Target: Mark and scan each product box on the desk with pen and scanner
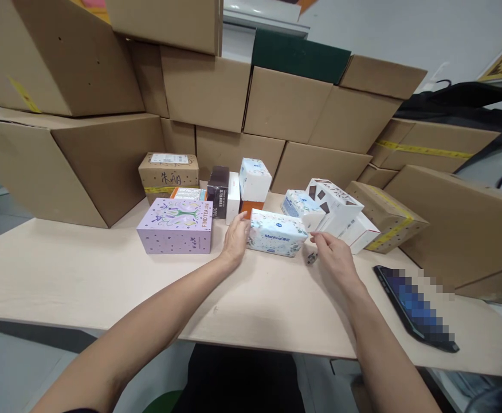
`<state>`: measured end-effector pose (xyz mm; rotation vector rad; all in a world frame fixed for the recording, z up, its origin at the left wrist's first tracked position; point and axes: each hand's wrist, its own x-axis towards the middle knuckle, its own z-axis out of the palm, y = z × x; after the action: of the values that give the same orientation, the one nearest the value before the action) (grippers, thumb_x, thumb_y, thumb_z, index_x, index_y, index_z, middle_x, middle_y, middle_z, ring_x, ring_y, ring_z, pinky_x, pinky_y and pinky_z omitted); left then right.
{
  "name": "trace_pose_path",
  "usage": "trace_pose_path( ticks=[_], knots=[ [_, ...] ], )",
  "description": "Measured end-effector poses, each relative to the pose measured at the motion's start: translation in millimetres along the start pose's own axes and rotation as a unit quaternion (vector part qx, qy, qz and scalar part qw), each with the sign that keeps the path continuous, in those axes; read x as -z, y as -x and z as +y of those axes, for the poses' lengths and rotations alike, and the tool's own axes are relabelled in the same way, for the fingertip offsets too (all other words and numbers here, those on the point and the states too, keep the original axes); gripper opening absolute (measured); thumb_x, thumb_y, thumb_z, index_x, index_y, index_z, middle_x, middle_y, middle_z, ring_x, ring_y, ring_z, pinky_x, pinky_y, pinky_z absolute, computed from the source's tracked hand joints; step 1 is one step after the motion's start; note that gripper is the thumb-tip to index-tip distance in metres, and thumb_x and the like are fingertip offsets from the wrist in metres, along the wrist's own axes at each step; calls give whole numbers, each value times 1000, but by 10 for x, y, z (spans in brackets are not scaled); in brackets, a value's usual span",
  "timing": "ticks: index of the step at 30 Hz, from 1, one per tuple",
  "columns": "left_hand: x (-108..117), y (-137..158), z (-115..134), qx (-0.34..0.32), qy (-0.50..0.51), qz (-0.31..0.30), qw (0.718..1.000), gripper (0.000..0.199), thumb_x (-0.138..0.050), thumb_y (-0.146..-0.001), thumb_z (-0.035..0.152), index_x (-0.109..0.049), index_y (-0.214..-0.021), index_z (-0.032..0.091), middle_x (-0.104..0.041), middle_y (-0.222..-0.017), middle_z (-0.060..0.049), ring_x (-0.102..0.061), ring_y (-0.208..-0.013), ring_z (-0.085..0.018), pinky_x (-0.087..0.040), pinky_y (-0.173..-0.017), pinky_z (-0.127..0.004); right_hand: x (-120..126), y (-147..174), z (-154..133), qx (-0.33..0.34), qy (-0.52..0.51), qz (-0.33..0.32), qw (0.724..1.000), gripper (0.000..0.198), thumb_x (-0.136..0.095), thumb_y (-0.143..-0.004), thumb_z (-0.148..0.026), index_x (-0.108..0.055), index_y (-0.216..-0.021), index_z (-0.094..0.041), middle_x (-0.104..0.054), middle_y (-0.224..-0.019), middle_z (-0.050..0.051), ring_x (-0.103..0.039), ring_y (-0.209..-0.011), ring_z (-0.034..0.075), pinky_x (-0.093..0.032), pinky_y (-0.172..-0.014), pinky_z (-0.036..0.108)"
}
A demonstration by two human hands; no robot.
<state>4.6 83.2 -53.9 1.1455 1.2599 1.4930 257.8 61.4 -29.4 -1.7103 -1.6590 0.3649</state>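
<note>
A soft pack of tissues [277,234], white with blue print, lies on the table [216,304] between my two hands. My left hand [234,240] rests along the pack's left end, fingers stretched out against it. At the other end, my right hand [334,255] has its thumb and forefinger pinched together at the pack's right corner. The remaining fingers of that hand are curled and partly hidden. Just under those fingertips sits a small dark and grey object [312,258], too small to name.
A purple box [176,229] stands left of the pack. Behind are a dark box [219,192], a white-blue tissue cube [254,179], another tissue pack [301,207] and a white box [332,201]. Large cartons [208,86] wall the back. A dark tablet [414,307] lies at right.
</note>
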Motion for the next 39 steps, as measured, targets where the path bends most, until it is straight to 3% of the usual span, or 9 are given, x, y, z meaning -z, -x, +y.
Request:
trace_pose_path(
  ticks=[3, 8, 14, 21, 29, 34, 36, 39],
  knots=[
    [8, -27, 12, 14, 53, -17, 998, 66, -56, -68, 18, -58, -134, 20, -61, -132, -10, -55, -124, -28, -45, -102, -37, 76, -4, 77, 7, 171, -21, 985, 51, -39, -88, -19, -66, -131, -10, -65, -129, 19, -56, -121, 34, -40, -104, 46],
    [11, -55, 16, 51, 96, -83, 991, 97, -59, -53, 5, -40, -147, 20, -44, -153, -14, -36, -145, -31, -33, -116, -42, 144, 12, 81, -16, 345, -97, 933, 59, -40, -88, -11, -57, -143, -21, -58, -136, 18, -55, -117, 38, -45, -94, 48],
    [29, -74, 22, 44, 79, -152, 984, 108, -58, -51, 2, -28, -153, 17, -38, -157, -15, -32, -148, -31, -24, -122, -41, 134, -35, 23, -42, 399, -152, 903, 51, -37, -92, -10, -67, -129, -28, -62, -122, 18, -60, -110, 36, -47, -86, 43],
    [50, -44, 78, 17, 58, -187, 980, 105, -64, -53, 3, -29, -152, 16, -43, -153, -16, -42, -141, -33, -33, -117, -44, 108, -45, -26, -31, 421, -175, 889, 43, -34, -93, -7, -69, -115, -20, -65, -114, 16, -63, -107, 30, -45, -80, 35],
    [43, -98, -71, -14, 45, -179, 983, 99, -77, -53, 11, -38, -145, 15, -54, -139, -15, -49, -132, -32, -38, -112, -45, 145, -20, 18, -22, 421, -165, 892, 39, -35, -90, -6, -65, -109, -20, -67, -108, 15, -64, -104, 30, -43, -76, 35],
    [25, -52, 14, -2, 70, -168, 983, 95, -80, -53, 15, -41, -139, 15, -59, -126, -13, -58, -117, -28, -45, -102, -41, 254, -25, 23, -45, 411, -133, 901, 36, -34, -91, -10, -62, -111, -21, -68, -108, 15, -65, -101, 30, -43, -73, 36],
    [20, -16, 88, 17, 71, -161, 984, 95, -80, -54, 17, -40, -139, 14, -61, -118, -12, -61, -107, -26, -49, -94, -40, 298, -33, 18, -58, 394, -96, 912, 33, -34, -94, -17, -61, -113, -20, -68, -108, 16, -66, -100, 31, -45, -73, 37],
    [18, 27, 180, 38, 62, -144, 987, 87, -80, -58, 19, -42, -137, 14, -63, -108, -10, -63, -99, -24, -51, -88, -38, 318, -57, 18, -54, 307, 8, 950, 31, -37, -95, -26, -59, -116, -17, -69, -108, 18, -66, -101, 34, -47, -77, 40]
  ],
)
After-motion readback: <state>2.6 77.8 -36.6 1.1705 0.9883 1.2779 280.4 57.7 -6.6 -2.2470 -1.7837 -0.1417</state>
